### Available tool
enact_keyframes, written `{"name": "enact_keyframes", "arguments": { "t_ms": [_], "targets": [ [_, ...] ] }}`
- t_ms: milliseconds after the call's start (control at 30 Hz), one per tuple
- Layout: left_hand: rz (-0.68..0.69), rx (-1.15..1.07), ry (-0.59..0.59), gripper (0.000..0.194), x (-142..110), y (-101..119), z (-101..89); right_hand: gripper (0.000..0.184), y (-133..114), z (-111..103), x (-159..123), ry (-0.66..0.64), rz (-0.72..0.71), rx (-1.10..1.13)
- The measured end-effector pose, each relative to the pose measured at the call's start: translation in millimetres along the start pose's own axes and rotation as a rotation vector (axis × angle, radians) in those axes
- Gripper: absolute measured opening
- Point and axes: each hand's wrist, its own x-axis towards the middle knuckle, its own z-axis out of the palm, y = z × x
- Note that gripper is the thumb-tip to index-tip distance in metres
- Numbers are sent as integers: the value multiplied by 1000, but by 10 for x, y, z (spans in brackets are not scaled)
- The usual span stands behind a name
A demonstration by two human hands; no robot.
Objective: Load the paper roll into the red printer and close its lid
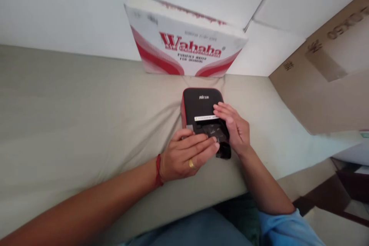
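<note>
A small black device with red sides (pixel 201 105), like a label printer, sits on the pale cloth surface. Its top carries white lettering and a white sticker strip (pixel 205 118). Below the strip, its front recess shows a dark inside, and a glossy black part (pixel 223 150) juts out at the lower right. My left hand (pixel 190 153) lies across the front, fingers close together with tips against the black parts; its thumb is hidden. Against the right side rests my right hand (pixel 235 127), closed over the upper edge with its fingertips on the top.
Behind the device stands a white and red Wahaha water carton (pixel 187 42), against white panels (pixel 63 11). A brown cardboard box (pixel 325 73) is on the right. A thin cable runs behind the device. The cloth surface (pixel 72 123) has its front edge near my lap.
</note>
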Motion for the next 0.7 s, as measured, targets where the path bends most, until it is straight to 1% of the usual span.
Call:
{"name": "enact_keyframes", "arguments": {
  "t_ms": [100,200,233,300,333,400,433,467,500,567,700],
  "targets": [
    [-69,-109,42,40,-13,-3,11,39,-48,-16,-122,42,-116,-48],
    [-174,-184,154,57,-41,-64,14,38,-121,-80,-228,35,-254,-159],
    [-245,-204,203,62,-60,-106,16,39,-137,-96,-254,42,-282,-185],
    [-460,-277,277,69,-112,-220,25,41,-156,-109,-285,69,-299,-204],
    [-587,-343,285,72,-143,-282,34,41,-160,-109,-290,78,-297,-201],
    [-821,-575,263,78,-201,-388,59,41,-167,-106,-285,73,-289,-182],
    [-918,-718,237,80,-222,-424,72,41,-171,-108,-278,63,-284,-169],
    [-987,-850,217,83,-234,-444,84,41,-176,-114,-271,52,-278,-159],
    [-1031,-962,198,86,-238,-453,92,40,-181,-123,-265,44,-270,-150],
    [-1055,-1097,174,94,-228,-448,95,40,-194,-152,-260,40,-260,-140],
    [-1024,-1132,135,104,-222,-456,73,40,-216,-205,-261,54,-276,-128]
  ]
}}
